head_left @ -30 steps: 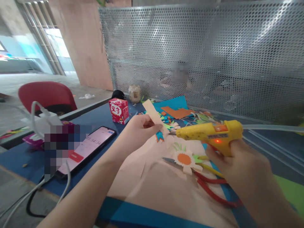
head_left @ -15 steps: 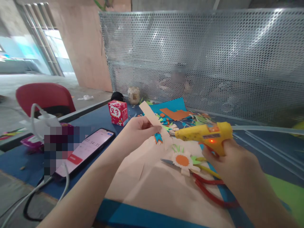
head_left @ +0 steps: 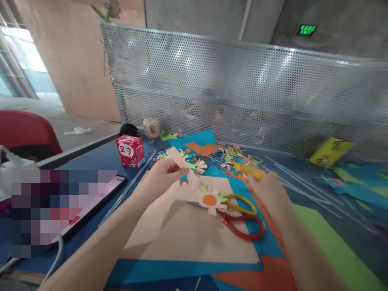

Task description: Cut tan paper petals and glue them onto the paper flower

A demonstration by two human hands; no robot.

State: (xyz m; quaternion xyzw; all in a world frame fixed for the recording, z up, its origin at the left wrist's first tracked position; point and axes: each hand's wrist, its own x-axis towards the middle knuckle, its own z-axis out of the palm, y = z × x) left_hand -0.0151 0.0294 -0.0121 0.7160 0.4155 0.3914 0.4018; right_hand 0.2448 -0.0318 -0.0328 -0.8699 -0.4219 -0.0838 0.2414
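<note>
The beige paper strip (head_left: pixel 178 157) is pinched in your left hand (head_left: pixel 168 173), slanting above the beige sheet (head_left: pixel 194 242). Your right hand (head_left: pixel 268 188) grips the yellow glue gun (head_left: pixel 253 172), which has swung away from the strip and now points toward the paper scraps (head_left: pixel 233 155); that suggests a break in gluing there. Nearer you, the paper flower (head_left: pixel 209 200) lies across the scissors (head_left: pixel 239 218), on the sheet covering your worktop (head_left: pixel 87 167).

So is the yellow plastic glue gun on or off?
Seems on: an orange light glows on the yellow plastic glue gun.
</note>
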